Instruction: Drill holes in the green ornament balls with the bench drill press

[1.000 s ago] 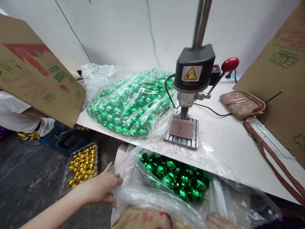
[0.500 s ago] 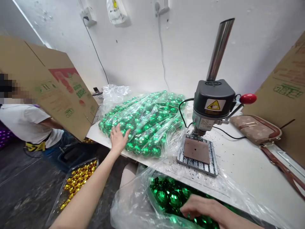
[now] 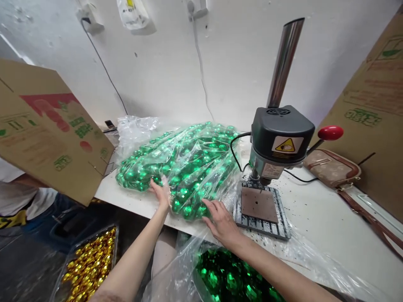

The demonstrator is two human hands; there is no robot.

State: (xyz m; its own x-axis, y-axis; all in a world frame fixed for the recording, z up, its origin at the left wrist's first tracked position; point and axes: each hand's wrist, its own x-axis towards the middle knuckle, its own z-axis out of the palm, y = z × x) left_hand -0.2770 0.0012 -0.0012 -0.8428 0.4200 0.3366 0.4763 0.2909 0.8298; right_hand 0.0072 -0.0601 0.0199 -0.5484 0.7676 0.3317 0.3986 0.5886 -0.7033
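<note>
A clear plastic bag full of shiny green balls (image 3: 179,163) lies on the white table (image 3: 317,218). My left hand (image 3: 161,191) rests against the bag's near edge with fingers spread, open. My right hand (image 3: 220,220) lies flat on the table's plastic sheet at the bag's near right corner, fingers stretched out, holding nothing. Below the table edge, a second open plastic bag of green balls (image 3: 226,279) sits between my arms.
A small bench drill press (image 3: 280,140) with a red-knobbed lever (image 3: 330,132) stands right of the bag. A brown purse (image 3: 333,167) lies beyond it. Cardboard panels (image 3: 47,130) flank both sides. A tray of gold balls (image 3: 88,266) sits on the floor. A person in white sits far left.
My right hand rose from the lower bag to the table beside the upper bag. My left hand moved from the lower bag up to the upper bag's near edge.
</note>
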